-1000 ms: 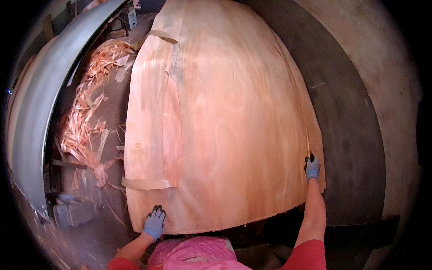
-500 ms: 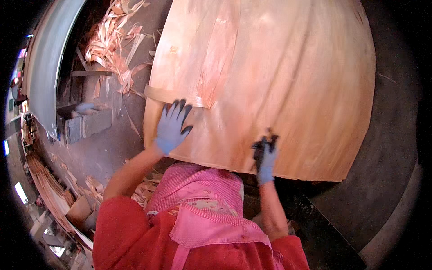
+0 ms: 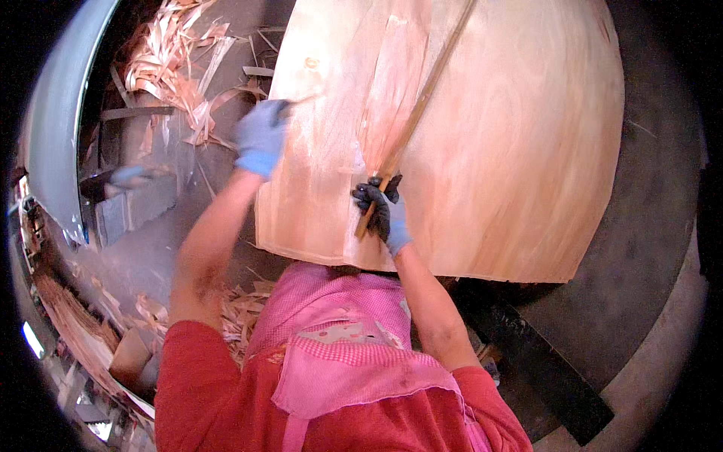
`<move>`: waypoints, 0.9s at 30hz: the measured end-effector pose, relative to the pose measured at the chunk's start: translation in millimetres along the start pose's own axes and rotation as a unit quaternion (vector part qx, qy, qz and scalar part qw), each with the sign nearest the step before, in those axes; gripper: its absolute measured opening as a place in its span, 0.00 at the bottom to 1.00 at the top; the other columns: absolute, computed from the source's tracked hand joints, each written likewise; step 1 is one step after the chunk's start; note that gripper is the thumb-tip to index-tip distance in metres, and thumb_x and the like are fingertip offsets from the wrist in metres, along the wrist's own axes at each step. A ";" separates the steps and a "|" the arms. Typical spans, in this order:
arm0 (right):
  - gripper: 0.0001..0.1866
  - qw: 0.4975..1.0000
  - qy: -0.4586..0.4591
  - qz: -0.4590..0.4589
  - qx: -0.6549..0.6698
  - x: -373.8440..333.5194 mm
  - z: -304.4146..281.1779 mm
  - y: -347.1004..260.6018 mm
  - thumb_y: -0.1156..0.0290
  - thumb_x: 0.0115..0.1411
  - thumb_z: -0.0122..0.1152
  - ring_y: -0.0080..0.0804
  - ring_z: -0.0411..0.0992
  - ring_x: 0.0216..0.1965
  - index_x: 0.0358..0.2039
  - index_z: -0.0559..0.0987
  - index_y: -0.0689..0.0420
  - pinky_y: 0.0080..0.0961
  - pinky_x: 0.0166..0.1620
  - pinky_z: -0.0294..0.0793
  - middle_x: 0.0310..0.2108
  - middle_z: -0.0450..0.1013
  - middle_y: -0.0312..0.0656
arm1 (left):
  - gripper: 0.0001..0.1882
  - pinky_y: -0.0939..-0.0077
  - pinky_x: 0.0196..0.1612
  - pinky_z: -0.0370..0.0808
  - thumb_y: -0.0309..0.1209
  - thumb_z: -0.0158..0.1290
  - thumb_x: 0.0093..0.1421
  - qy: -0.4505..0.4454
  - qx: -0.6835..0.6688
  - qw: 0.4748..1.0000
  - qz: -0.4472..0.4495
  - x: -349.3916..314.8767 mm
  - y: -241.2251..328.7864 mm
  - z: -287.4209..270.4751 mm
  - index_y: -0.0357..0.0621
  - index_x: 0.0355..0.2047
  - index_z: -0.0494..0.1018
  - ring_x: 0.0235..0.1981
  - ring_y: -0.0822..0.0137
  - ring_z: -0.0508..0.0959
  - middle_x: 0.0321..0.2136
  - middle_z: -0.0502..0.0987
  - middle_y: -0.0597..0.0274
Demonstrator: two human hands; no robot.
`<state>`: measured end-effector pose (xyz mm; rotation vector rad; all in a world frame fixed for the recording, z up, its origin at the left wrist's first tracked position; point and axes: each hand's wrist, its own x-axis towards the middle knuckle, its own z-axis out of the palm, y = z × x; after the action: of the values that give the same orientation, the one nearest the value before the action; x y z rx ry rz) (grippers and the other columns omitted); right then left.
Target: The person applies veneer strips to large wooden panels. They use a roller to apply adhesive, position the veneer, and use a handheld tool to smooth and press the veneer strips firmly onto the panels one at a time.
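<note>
A long thin wooden stick (image 3: 429,87) slants across a large sheet of pale wood veneer (image 3: 512,151). Its near end is gripped by my right hand (image 3: 382,207), in a grey-blue glove with black fingers, low over the sheet. At the sheet's left edge, my left hand (image 3: 262,139) is raised and smeared by motion. Its gloved fingers look curled, and a thin brownish strip (image 3: 305,99), seemingly veneer, sticks out from them. A rougher pinkish band (image 3: 392,83) of wood runs lengthwise along the sheet, partly behind the stick.
Shredded veneer strips (image 3: 177,68) lie heaped on the floor at the far left. Grey blocks (image 3: 139,200) stand below a pale metal panel (image 3: 60,128). Stacked veneer (image 3: 75,320) is at the lower left. A dark beam (image 3: 550,369) lies at the lower right.
My left hand has lifted and moved up and left; the strip that lay across the sheet's left part is gone from there. My right hand has swung left and up with the stick.
</note>
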<state>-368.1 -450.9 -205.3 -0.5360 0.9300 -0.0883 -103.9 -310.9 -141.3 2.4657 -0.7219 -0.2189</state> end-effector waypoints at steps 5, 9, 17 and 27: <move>0.18 0.995 0.025 -0.014 -0.092 -46.0 0.2 -27.8 0.66 0.64 0.57 0.37 0.77 0.37 0.50 0.68 0.61 0.32 0.39 0.78 0.39 0.76 0.46 | 0.26 0.58 0.53 0.68 0.33 0.58 0.52 -0.147 0.397 0.904 -0.066 -90.9 -158.5 -121.4 0.44 0.53 0.69 0.49 0.47 0.71 0.48 0.72 0.48; 0.27 0.975 0.095 -0.061 -0.192 -67.4 -32.6 -31.4 0.65 0.65 0.55 0.30 0.75 0.29 0.61 0.63 0.61 0.25 0.32 0.76 0.36 0.77 0.47 | 0.48 0.44 0.66 0.49 0.44 0.59 0.49 -0.257 0.429 0.812 -0.301 -148.9 -159.5 -123.7 0.37 0.66 0.52 0.67 0.43 0.51 0.66 0.52 0.43; 0.25 0.976 0.124 -0.090 -0.157 -70.2 -13.8 -57.4 0.60 0.68 0.50 0.26 0.66 0.13 0.62 0.59 0.51 0.22 0.16 0.67 0.23 0.75 0.44 | 0.51 0.35 0.64 0.47 0.58 0.56 0.51 -0.326 0.266 0.901 0.108 -148.4 -5.7 -21.5 0.53 0.69 0.48 0.69 0.42 0.44 0.69 0.45 0.45; 0.22 0.979 0.126 -0.139 -0.079 -58.8 42.9 -26.3 0.60 0.68 0.50 0.20 0.60 0.09 0.60 0.66 0.51 0.16 0.13 0.57 0.15 0.68 0.37 | 0.53 0.31 0.62 0.48 0.55 0.56 0.53 -0.357 0.260 0.895 0.059 -147.8 -24.0 26.1 0.51 0.70 0.40 0.70 0.40 0.36 0.70 0.33 0.46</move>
<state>-366.1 -438.9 -128.9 -0.8134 1.1107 -0.3431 -225.4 -226.5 -176.3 2.8173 -1.3767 -1.0428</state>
